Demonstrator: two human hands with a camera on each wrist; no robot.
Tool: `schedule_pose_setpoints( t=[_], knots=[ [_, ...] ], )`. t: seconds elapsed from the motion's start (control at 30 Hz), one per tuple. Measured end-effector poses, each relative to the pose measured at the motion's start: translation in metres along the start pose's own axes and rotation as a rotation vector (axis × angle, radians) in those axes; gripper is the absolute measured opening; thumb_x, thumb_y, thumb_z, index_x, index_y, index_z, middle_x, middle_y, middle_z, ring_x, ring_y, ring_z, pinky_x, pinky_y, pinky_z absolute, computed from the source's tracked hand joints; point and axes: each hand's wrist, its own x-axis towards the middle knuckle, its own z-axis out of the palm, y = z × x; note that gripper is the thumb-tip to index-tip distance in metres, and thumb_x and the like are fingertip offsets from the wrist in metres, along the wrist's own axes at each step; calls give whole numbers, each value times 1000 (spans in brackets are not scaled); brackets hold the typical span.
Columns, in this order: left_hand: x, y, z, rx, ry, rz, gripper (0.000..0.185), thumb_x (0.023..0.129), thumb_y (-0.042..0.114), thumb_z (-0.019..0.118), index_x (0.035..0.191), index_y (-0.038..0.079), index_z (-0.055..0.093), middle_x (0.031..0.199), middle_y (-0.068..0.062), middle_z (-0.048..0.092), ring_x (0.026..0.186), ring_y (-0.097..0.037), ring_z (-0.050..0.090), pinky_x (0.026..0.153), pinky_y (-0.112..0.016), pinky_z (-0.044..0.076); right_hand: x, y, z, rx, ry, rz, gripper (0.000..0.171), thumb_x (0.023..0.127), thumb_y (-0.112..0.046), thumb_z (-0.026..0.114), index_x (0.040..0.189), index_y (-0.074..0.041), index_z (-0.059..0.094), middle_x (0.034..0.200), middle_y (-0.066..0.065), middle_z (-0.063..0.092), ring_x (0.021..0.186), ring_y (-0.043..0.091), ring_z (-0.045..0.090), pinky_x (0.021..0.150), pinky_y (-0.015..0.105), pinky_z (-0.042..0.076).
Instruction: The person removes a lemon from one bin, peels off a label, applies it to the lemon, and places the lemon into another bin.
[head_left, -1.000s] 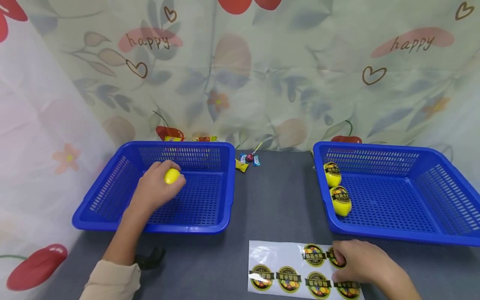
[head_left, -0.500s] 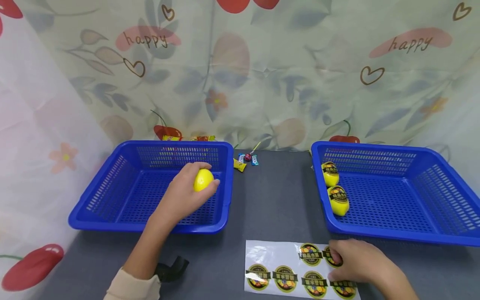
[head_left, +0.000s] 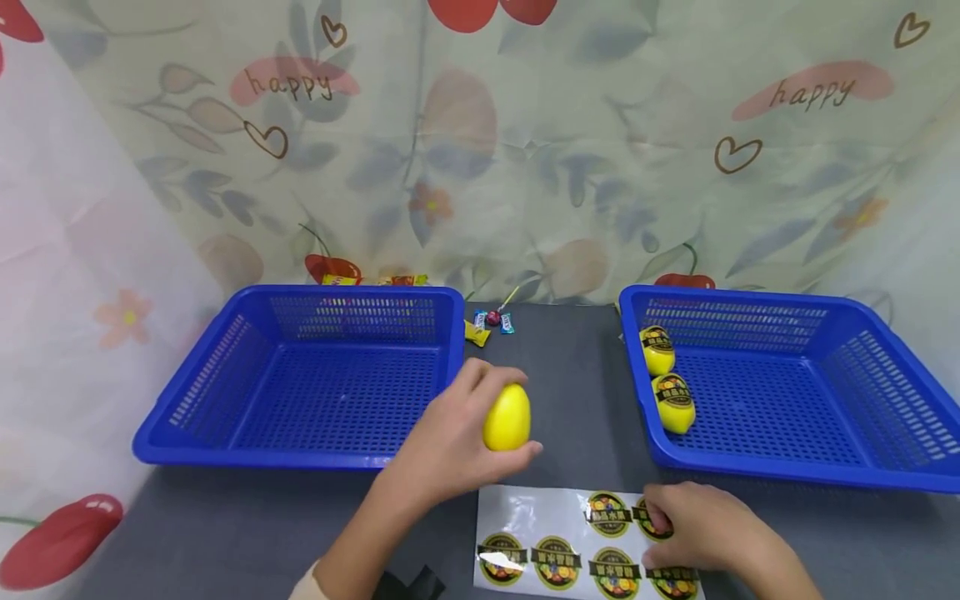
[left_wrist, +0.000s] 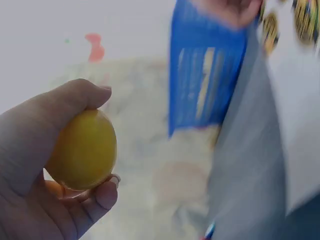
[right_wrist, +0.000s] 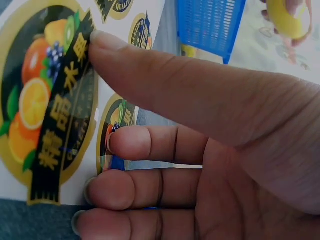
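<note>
A plain yellow lemon (head_left: pixel 507 417) is gripped by the left hand (head_left: pixel 457 437), with the thumb and fingers curled round it, and it is held above the dark grey table (head_left: pixel 562 392), between the two blue baskets and just behind the sticker sheet (head_left: pixel 555 546). In the left wrist view the lemon is seen pinched between the thumb on top and the fingertips below. The right hand (head_left: pixel 701 533) is laid on the right end of the sticker sheet, at the near edge of the table; in the right wrist view its thumb is seen pressed on a round fruit sticker (right_wrist: pixel 45 115) while the other fingers are curled against the sheet, and whether a sticker is being pinched cannot be told. Round labels with a black band are carried in two rows on the glossy sheet. The left blue basket (head_left: pixel 225 417) is stood on the left part of the table, and nothing is seen inside it. Two labelled lemons (head_left: pixel 671 400) are lain in the right blue basket (head_left: pixel 825 475), against its left wall, one behind the other. A few wrapped sweets and a lollipop (head_left: pixel 491 321) are scattered at the far edge of the table, between the baskets. The table is enclosed behind and to the left by a pale cloth backdrop (head_left: pixel 525 150) printed with leaves, hearts, red fruit and the word "happy".
</note>
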Motion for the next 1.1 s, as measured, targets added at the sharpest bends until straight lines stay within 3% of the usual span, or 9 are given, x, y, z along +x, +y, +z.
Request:
schedule_pose_setpoints(
  t=[0.13,0.3,0.53,0.77,0.87,1.0,1.1],
  knots=[
    [2,12,30,-20,-106,22,67,79,45,80,135,20,52,116,0,51,81,-10,54,64,-19,48,0,-2,1,9,-7,-11,47,66,-42,91,74,-17,52,63,-3,43,58,15,36,55,33,27],
    [14,8,63,-19,-193,-40,70,81,46,79,137,16,49,119,-1,52,82,-11,53,66,-20,48,0,-4,2,9,-6,-9,47,66,-42,91,74,-18,52,63,-4,43,57,14,37,55,33,28],
    [25,-11,99,233,-277,-104,81,82,51,78,143,8,47,123,-11,57,102,-25,55,82,-37,51,-2,-5,1,4,-4,-46,47,67,-43,91,75,-19,51,64,-5,45,58,14,39,55,33,30],
    [25,-12,101,234,-289,-129,96,81,56,78,154,11,34,137,-12,51,110,-28,53,90,-44,50,-4,-4,-1,1,1,-45,47,67,-43,91,74,-19,51,64,-4,45,58,14,40,54,33,29],
    [23,-11,97,258,-276,-111,99,80,57,78,155,12,32,142,-11,48,121,-31,49,96,-48,46,-3,-6,0,2,-6,-32,47,67,-44,91,75,-19,51,64,-4,45,58,14,40,55,33,29],
    [20,-6,92,319,-251,-31,98,79,59,78,155,14,35,149,-12,43,140,-38,34,108,-57,35,-3,-8,1,9,-22,-10,47,67,-43,91,75,-18,52,64,-3,46,58,14,40,55,34,30],
    [17,4,86,337,-223,66,86,81,57,78,149,17,45,148,-11,45,143,-38,30,111,-58,31,-3,-9,2,12,-33,-14,47,68,-42,91,75,-18,52,64,-3,47,57,14,40,55,34,30]
  ],
)
